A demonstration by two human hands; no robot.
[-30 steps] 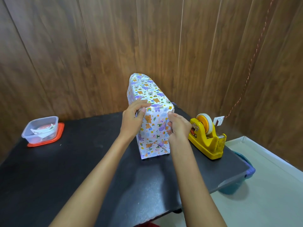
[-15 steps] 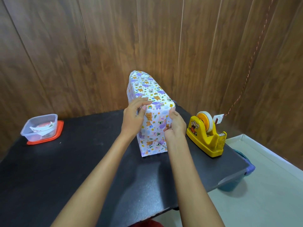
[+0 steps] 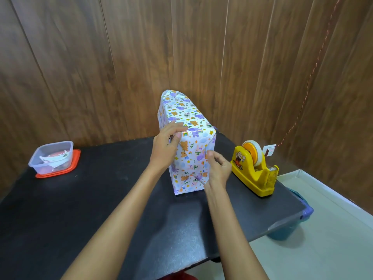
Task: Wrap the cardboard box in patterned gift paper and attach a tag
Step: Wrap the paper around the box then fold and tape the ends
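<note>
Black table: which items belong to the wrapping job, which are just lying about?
In use: wrapped box, left hand, right hand, yellow tape dispenser, small tag on red string.
Idle: plastic container of scraps, blue tub beneath the table edge.

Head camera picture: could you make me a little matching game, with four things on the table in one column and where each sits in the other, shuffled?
Things:
1. wrapped box
2. tape dispenser
3. plastic container
4. small tag

Places:
A. far left of the table, standing on a red lid
B. hanging on a string by the wall, just past the tape roll
C. middle of the table, upright, between the two hands
D. right side of the table, near its edge

Pairs: 1-C, 2-D, 3-A, 4-B
</note>
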